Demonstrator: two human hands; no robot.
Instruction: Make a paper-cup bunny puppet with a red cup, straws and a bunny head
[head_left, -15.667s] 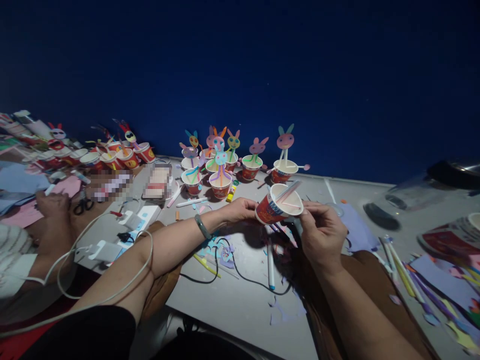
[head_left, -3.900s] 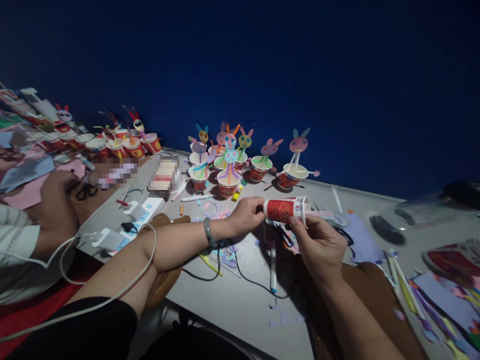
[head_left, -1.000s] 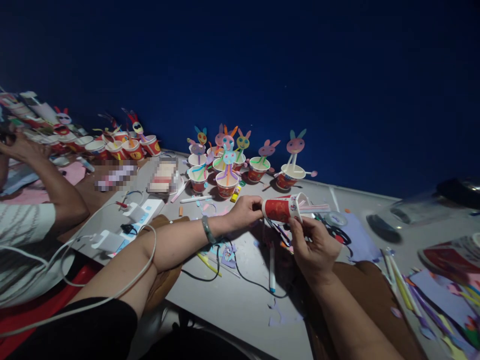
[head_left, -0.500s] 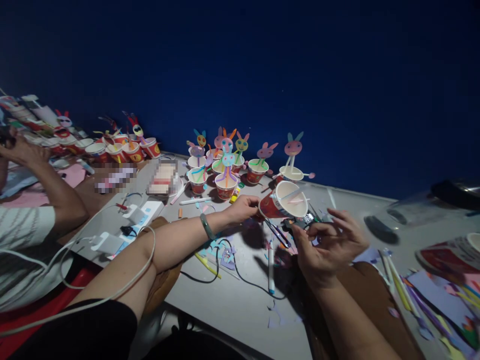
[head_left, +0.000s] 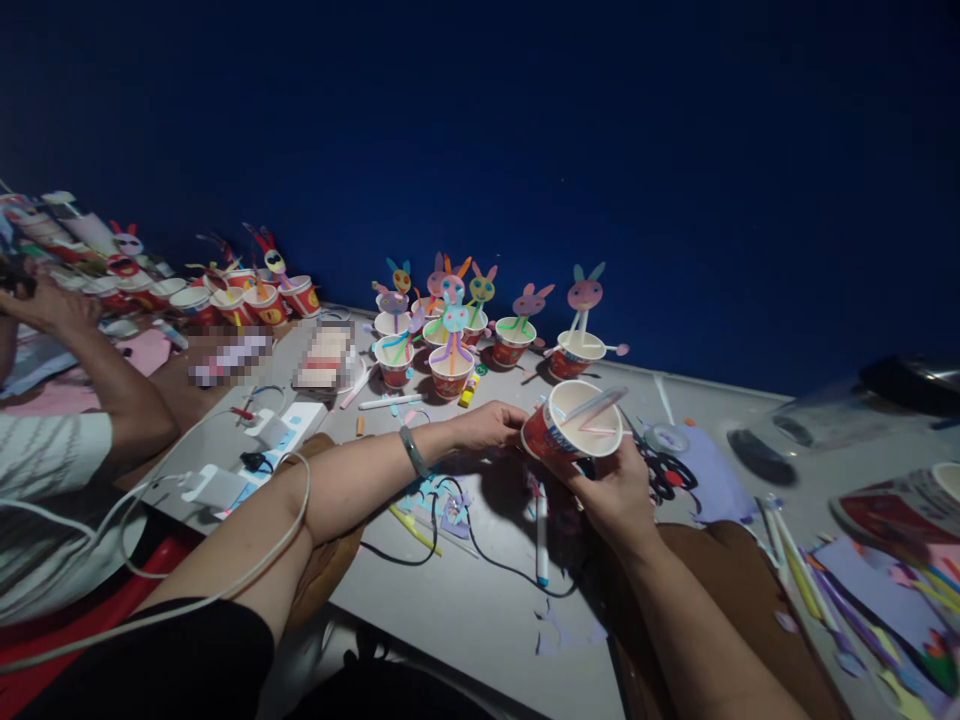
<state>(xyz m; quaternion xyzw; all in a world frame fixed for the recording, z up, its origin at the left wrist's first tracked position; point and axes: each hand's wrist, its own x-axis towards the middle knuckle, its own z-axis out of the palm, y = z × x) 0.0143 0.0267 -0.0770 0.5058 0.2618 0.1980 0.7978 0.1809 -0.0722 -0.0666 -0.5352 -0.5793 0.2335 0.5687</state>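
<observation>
A red-and-white paper cup [head_left: 546, 432] is held tilted above the table, its mouth toward me. My left hand [head_left: 491, 425] is closed on its left side, with the fingertips partly hidden. From below and the right, my right hand [head_left: 619, 492] grips the same cup. A clear strip [head_left: 598, 405] lies across the cup's mouth, and a thin pale pink piece shows inside. Black-handled scissors [head_left: 670, 478] lie just right of my right hand, near a clear ring [head_left: 666, 437] that looks like a tape roll. Beneath the cup is a white marker [head_left: 542, 540].
Several paper cups with bunny-faced figures [head_left: 454, 318] stand at the back. A power strip [head_left: 289, 430] with cables lies left. Coloured paper scraps [head_left: 442, 505] litter the table [head_left: 465, 620]. A co-worker's arm [head_left: 120, 370] is at far left. Pipe cleaners and paper [head_left: 862, 600] lie right.
My right hand has moved from beside the cup, fingers apart, to grip it. The cup is slightly lower and more upright. The scissors now show right of my right hand.
</observation>
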